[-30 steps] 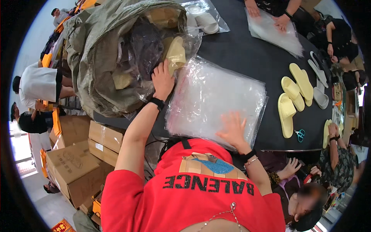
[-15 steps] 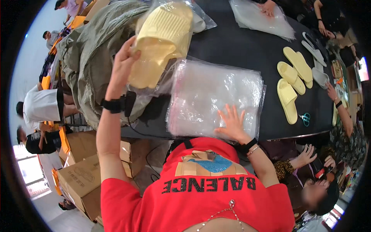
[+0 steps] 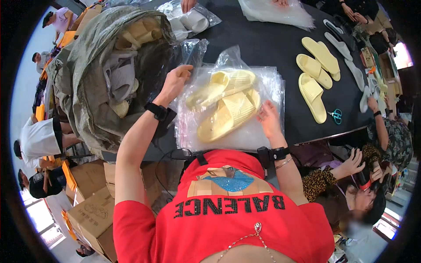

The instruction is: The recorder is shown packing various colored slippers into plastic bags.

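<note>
A bagged pair of yellow slippers (image 3: 234, 108) lies toward the near edge of the table (image 3: 267, 46), on a pile of clear bags (image 3: 256, 136). It looks light and springy but slick in its film; I'd grip both soles through the plastic. The long axes slant from near left to far right, toes seemingly far right. The left hand (image 3: 174, 83) has its fingers drawn together by loose plastic (image 3: 195, 50), pinching or not I can't tell; the right hand (image 3: 269, 119) rests beside the slippers, fingers loosely apart.

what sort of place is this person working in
Probably a packing workshop or small warehouse: a bagged pair of yellow slippers lies on a stack of clear plastic bags, a large sack holds more slippers, and cardboard boxes stand nearby.
</note>
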`<action>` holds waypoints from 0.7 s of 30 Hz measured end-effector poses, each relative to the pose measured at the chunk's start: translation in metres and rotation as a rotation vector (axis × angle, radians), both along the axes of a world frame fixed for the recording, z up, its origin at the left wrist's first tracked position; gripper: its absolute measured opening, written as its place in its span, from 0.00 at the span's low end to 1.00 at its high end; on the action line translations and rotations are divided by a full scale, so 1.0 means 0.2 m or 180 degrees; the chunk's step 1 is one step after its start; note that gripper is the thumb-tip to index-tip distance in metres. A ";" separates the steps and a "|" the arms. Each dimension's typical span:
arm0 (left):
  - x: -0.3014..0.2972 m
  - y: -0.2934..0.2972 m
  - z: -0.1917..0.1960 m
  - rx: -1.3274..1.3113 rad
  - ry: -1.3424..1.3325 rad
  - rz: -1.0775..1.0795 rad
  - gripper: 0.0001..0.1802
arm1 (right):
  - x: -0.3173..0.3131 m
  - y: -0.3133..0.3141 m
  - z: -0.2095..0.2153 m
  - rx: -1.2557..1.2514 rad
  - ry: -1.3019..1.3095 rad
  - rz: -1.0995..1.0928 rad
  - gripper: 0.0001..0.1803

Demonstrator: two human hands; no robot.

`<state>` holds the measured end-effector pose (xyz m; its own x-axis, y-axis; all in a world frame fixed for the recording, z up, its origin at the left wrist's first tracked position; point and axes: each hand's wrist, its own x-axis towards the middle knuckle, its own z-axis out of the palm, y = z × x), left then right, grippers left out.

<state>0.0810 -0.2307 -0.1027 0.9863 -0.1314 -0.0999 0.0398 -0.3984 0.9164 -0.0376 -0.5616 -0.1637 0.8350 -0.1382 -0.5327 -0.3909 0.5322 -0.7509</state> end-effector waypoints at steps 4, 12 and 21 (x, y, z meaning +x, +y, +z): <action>-0.09 0.05 0.11 -0.0576 0.0148 0.0228 0.12 | -0.04 -0.02 -0.07 -0.0751 0.0245 -0.0135 0.36; -0.46 0.33 0.25 -0.0976 0.1265 -0.0650 0.10 | 0.08 -0.03 -0.06 -0.3022 -0.0222 -0.0122 0.43; -0.55 0.14 -0.04 0.0570 0.1451 -0.0662 0.16 | 0.28 0.02 0.03 -0.4238 -0.0781 0.1367 0.39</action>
